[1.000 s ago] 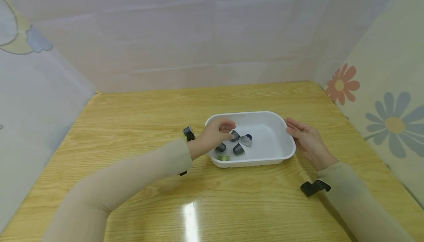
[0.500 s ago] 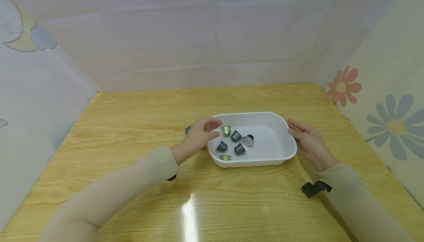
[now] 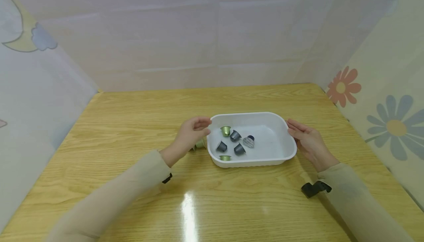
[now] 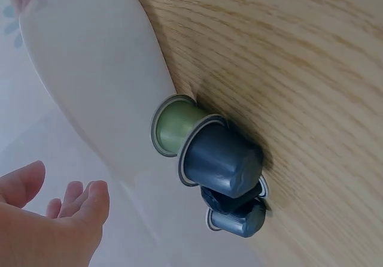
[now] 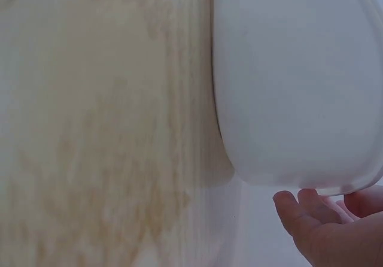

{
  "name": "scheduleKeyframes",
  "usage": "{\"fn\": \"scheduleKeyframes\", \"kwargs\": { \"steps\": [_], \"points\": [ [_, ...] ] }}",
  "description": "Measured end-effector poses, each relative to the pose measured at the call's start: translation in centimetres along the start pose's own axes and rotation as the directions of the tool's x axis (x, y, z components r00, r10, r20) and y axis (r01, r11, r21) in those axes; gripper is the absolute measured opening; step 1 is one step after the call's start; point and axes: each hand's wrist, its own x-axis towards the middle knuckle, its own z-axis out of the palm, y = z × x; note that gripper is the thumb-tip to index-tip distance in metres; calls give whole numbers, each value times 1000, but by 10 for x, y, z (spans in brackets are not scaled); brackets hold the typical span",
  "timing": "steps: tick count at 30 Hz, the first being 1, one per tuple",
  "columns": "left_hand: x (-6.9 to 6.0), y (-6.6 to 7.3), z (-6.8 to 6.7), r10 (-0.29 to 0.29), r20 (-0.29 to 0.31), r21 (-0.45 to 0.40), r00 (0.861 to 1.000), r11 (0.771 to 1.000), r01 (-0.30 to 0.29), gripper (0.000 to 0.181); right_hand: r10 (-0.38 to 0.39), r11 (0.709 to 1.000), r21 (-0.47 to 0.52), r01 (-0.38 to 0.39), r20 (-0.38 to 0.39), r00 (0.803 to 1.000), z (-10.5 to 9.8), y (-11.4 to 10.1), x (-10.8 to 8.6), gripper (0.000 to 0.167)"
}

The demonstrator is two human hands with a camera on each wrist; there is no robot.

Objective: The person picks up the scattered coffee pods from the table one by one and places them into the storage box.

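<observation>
In the head view, a white tray (image 3: 268, 142) holds green and dark capsules, among them a green capsule (image 3: 226, 131) and a dark capsule (image 3: 222, 146). My left hand (image 3: 189, 135) is just beyond the tray's left end, fingers loosely bent and thumb apart, holding nothing. Close to it, outside the tray, the left wrist view has a green capsule (image 4: 175, 126), a large dark blue capsule (image 4: 222, 159) and a smaller dark one (image 4: 239, 219) grouped on the wood. My right hand (image 3: 310, 144) grips the tray's right end, with thumb and fingertips at the rim.
The tray stands on a wooden table (image 3: 132, 124). A pale wall covering (image 3: 159, 43) rises behind it, with a flower-patterned covering (image 3: 395, 127) on the right. Black wrist cameras (image 3: 315, 189) are strapped to the sleeves.
My left hand has moved left from above the tray to outside its left end, uncovering the green capsule at the upper left inside. The right hand stays at the tray's right end.
</observation>
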Motion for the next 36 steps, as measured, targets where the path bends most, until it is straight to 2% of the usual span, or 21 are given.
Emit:
{"fn": "scheduleKeyframes", "kwargs": {
  "steps": [5, 7, 11, 16, 22, 27, 32, 36],
  "points": [
    [-5, -3, -8, -1, -19, -36, 1000, 999, 1, 37, -18, 1000, 15, 18, 12, 1000, 0, 0, -1, 31],
    [-7, -5, -11, 3, -28, -31, 1000, 999, -4, 38, -27, 999, 30, 26, 18, 999, -1, 0, -1, 23],
    [-9, -9, -19, -2, -37, -19, 999, 1000, 2, 39, -31, 999, 33, 31, 19, 999, -1, -1, -1, 23],
    [-11, -13, -27, -11, -72, 34, 997, 999, 14, 39, -29, 1000, -4, 29, 14, 999, 0, -1, -1, 39],
    [-9, -17, -35, -11, -107, 125, 994, 992, 24, 39, -35, 999, 14, 35, 21, 999, 0, -1, 0, 23],
    [-5, -19, -39, -19, -117, 187, 993, 982, 41, 41, -23, 1000, 9, 23, 14, 1000, 0, -1, 0, 36],
    [0, -24, -42, -45, -104, 242, 994, 968, 69, 48, -1, 1000, -2, 1, -6, 1000, 1, -1, 0, 36],
    [5, -30, -45, -80, -100, 275, 992, 956, 105, 53, 3, 1000, 1, -3, -3, 1000, 1, -1, 0, 30]
  ]
}}
